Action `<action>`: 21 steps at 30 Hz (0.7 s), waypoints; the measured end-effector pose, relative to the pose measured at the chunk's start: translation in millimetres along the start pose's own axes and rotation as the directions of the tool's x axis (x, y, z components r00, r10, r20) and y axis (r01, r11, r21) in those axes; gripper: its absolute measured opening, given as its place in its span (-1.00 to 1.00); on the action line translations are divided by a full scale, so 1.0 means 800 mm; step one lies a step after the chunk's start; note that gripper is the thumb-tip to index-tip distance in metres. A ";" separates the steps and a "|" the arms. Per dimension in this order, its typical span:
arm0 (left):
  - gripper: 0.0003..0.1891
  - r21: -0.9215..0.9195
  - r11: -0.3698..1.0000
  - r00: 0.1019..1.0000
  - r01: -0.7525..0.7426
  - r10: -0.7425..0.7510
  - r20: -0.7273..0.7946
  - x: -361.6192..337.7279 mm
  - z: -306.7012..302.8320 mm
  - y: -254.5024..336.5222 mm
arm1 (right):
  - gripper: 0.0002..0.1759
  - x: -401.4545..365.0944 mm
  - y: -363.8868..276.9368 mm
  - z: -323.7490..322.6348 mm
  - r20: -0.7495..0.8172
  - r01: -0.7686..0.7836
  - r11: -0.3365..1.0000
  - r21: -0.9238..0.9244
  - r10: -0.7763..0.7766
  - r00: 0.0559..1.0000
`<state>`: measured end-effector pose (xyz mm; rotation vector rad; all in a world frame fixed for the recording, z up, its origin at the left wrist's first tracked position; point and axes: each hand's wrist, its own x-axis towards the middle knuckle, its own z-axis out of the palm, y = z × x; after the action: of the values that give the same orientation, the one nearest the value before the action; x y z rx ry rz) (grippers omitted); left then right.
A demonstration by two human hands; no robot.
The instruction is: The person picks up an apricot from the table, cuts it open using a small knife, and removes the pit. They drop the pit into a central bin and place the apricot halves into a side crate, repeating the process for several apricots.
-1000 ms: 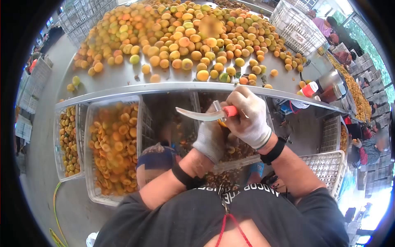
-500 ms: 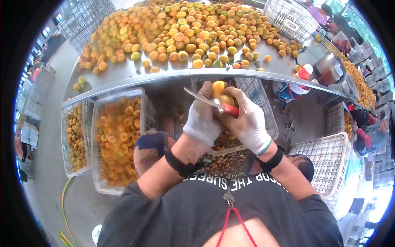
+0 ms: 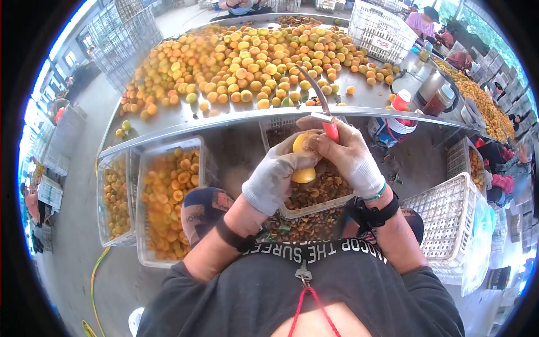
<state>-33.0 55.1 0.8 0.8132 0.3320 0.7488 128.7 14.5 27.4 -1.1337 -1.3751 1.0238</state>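
Both hands wear white knit gloves. My left hand (image 3: 273, 174) grips a yellow apricot (image 3: 304, 174), which looks split into two halves. My right hand (image 3: 347, 153) holds a red-handled knife (image 3: 322, 106) whose curved blade points up and away, and its fingers also touch the upper part of the fruit. Both hands hover over a clear crate of pits and scraps (image 3: 314, 194) below the table edge.
A metal table (image 3: 185, 115) carries a big heap of whole apricots (image 3: 247, 56). Two crates of halved apricots (image 3: 168, 196) stand at lower left. A white empty crate (image 3: 446, 222) sits at right, another (image 3: 379, 31) at top right. Jars and a red-capped bottle (image 3: 400, 101) stand right. People work beyond.
The hands have dropped lower over the pit crate. The knife blade swung from pointing left to pointing up. The apricot has come apart in my hands.
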 end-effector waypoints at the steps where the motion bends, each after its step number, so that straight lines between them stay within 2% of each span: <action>1: -0.52 0.004 1.000 1.000 -0.003 0.003 0.002 -0.003 0.002 0.001 | -0.69 -0.001 -0.001 0.002 -0.032 0.008 1.000 -0.027 -0.009 0.999; 2: -0.54 0.059 0.998 1.000 -0.017 0.017 -0.002 -0.007 0.004 0.005 | -0.71 -0.004 -0.001 0.008 -0.161 0.083 0.997 0.004 -0.082 0.984; 5: -0.60 0.127 0.992 0.999 -0.012 0.018 -0.044 -0.007 0.009 0.007 | -0.78 -0.013 -0.019 -0.024 -0.244 0.063 0.995 0.080 -0.041 0.969; 7: -0.63 0.141 0.990 0.996 0.005 0.007 -0.086 -0.008 0.013 0.006 | -0.82 -0.012 -0.045 -0.019 -0.341 0.164 0.936 0.311 -0.051 0.939; 8: -0.64 0.145 0.989 0.997 0.016 -0.005 -0.079 -0.009 0.017 0.005 | -0.64 -0.011 -0.064 -0.007 -0.431 0.159 0.929 0.335 0.001 0.902; 9: -0.64 0.148 0.989 0.998 0.026 -0.016 -0.069 -0.009 0.021 0.005 | -0.64 -0.011 -0.061 -0.012 -0.438 0.162 0.929 0.333 0.000 0.899; 11: -0.64 0.118 0.992 0.998 0.047 -0.042 -0.043 -0.009 0.026 0.004 | -0.52 -0.010 -0.054 -0.027 -0.253 0.263 0.744 0.615 -0.130 0.959; 12: -0.64 0.088 0.994 0.998 0.065 -0.063 -0.024 -0.010 0.029 0.003 | -0.42 -0.008 -0.062 -0.018 -0.360 0.315 0.796 0.516 -0.133 0.924; 13: -0.64 0.087 0.994 0.998 0.064 -0.063 -0.022 -0.009 0.032 0.001 | -0.42 -0.006 -0.063 -0.012 -0.361 0.317 0.797 0.514 -0.135 0.923; 15: -0.65 0.174 0.982 0.995 0.066 -0.053 -0.083 -0.009 0.037 -0.002 | -0.38 -0.002 -0.063 -0.005 -0.436 0.415 0.750 0.516 -0.187 0.880; 18: -0.66 0.183 0.983 0.999 0.029 -0.022 -0.040 -0.011 0.040 -0.003 | -0.36 0.002 -0.059 0.002 -0.462 0.448 0.766 0.460 -0.224 0.858; 21: -0.66 0.160 0.987 0.998 0.029 -0.018 -0.068 -0.012 0.044 -0.002 | -0.37 0.001 -0.057 0.009 -0.477 0.485 0.791 0.374 -0.284 0.832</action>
<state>-20.3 29.0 22.6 0.9367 0.4656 0.7343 117.3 7.0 71.1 -0.5912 -0.8955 0.7145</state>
